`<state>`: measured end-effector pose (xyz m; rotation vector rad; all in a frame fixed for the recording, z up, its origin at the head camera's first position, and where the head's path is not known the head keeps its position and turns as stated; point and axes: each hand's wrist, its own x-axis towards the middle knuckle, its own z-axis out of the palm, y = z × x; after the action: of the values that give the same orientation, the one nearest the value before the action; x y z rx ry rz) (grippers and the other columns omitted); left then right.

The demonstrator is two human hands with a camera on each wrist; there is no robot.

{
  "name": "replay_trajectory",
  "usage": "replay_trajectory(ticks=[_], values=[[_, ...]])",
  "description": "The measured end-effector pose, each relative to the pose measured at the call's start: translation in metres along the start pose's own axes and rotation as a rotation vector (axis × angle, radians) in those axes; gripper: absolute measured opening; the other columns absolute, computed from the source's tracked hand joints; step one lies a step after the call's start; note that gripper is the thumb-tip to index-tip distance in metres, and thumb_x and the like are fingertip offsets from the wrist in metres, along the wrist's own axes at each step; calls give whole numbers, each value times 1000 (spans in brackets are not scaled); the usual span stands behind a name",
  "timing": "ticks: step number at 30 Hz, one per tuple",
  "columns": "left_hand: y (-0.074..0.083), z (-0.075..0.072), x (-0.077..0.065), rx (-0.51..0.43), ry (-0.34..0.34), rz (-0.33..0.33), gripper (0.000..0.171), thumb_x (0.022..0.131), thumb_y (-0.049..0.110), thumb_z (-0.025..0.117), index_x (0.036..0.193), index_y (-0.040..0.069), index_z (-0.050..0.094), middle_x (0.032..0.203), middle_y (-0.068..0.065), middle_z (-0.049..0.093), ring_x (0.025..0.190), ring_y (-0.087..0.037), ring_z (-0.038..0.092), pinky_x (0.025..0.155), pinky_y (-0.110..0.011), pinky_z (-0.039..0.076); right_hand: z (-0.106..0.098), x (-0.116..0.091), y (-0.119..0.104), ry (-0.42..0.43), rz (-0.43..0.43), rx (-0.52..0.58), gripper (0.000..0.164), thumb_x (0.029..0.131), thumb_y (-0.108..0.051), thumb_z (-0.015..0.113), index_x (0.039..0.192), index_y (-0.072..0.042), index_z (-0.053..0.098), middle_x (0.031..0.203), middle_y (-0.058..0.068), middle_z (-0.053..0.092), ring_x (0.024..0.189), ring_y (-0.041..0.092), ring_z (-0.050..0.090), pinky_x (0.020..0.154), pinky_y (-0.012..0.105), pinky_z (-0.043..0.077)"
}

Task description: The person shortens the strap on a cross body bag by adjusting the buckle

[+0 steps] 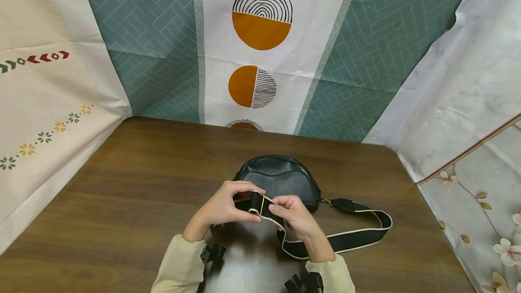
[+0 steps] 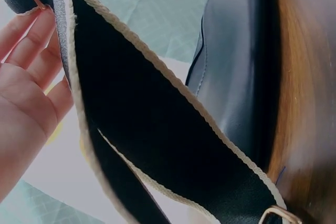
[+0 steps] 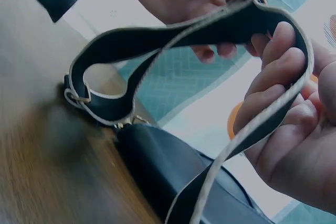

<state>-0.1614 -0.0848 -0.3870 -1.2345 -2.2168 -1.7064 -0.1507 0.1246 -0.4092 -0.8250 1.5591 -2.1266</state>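
A black strap (image 1: 353, 239) with cream edging is raised in front of a black handbag (image 1: 277, 173) on the table. My left hand (image 1: 225, 205) pinches the strap beside a gold-coloured slider buckle (image 1: 262, 205), thumb below and fingers above. On the buckle's other side, my right hand (image 1: 297, 216) grips the same strap between thumb and curled fingers (image 3: 278, 72). In the right wrist view the strap loops down to the bag's side, where a metal ring (image 3: 79, 97) shows. From the right hand it trails across the table to a clasp (image 1: 325, 200) on the bag's right end.
The brown wooden table (image 1: 163, 166) extends on both sides of the bag. Behind it hangs a green and white patterned cloth (image 1: 163, 58). Pale printed cloths stand at the left (image 1: 53, 103) and right (image 1: 468, 148). Black wrist cameras sit on both cream sleeves (image 1: 181, 263).
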Motion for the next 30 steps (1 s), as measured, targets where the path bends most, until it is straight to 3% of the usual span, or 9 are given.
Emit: replay_trajectory(ticks=[6, 13, 20, 30], values=[[-3, -3, -2, -14, 16, -2, 46, 60, 10, 83, 101, 0, 64, 95, -3, 65, 79, -13, 53, 68, -28, 47, -8, -7, 0, -9, -5, -15, 14, 90, -11, 54, 85, -14, 67, 70, -6, 60, 52, 1, 50, 45, 13, 41], [28, -11, 2, -8, 30, 6, 44, 57, -5, 80, 96, -7, 63, 90, -14, 64, 76, -11, 51, 65, -32, 47, -14, -13, -1, -2, 5, -36, 16, 90, -8, 53, 85, -14, 67, 69, -7, 59, 50, 1, 50, 45, 14, 42], [2, -11, -3, -53, 29, 9, 47, 59, 1, 81, 102, -2, 63, 95, -10, 64, 78, -14, 52, 68, -30, 46, -12, -12, -1, 5, 12, 0, 18, 90, -6, 52, 91, -14, 68, 75, -6, 63, 52, 1, 51, 45, 14, 41], [1, -11, -4, -102, 14, 3, 46, 64, 6, 80, 106, -2, 61, 99, -10, 63, 81, -16, 53, 68, -32, 48, -5, -7, -1, 71, 52, 65, 25, 87, 2, 50, 90, -14, 69, 73, -4, 64, 53, 2, 53, 43, 13, 41]])
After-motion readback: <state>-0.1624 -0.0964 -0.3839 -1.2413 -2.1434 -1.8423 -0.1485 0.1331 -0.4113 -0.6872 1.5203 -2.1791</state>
